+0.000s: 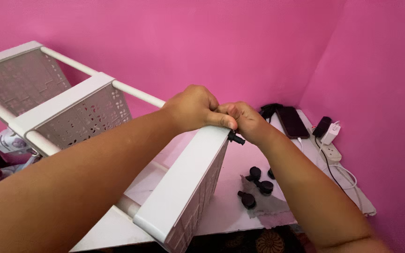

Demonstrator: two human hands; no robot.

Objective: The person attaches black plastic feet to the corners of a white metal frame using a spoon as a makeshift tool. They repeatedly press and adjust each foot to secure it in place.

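A white plastic shelf rack (183,182) lies tipped on its side, with perforated trays joined by white tubes. My left hand (194,108) grips the top corner of the nearest tray. My right hand (248,122) is pressed against that same corner, fingers closed on a small black caster part (236,137) that sticks out from the tray's corner. Three more black caster wheels (255,186) lie loose below on a grey scrap of plastic (270,206).
A white low surface (221,211) spans the pink corner. A black phone (291,122), a white charger (331,132) and a power strip with cables (330,151) lie at the right. Cloth and a white object (8,142) sit at far left.
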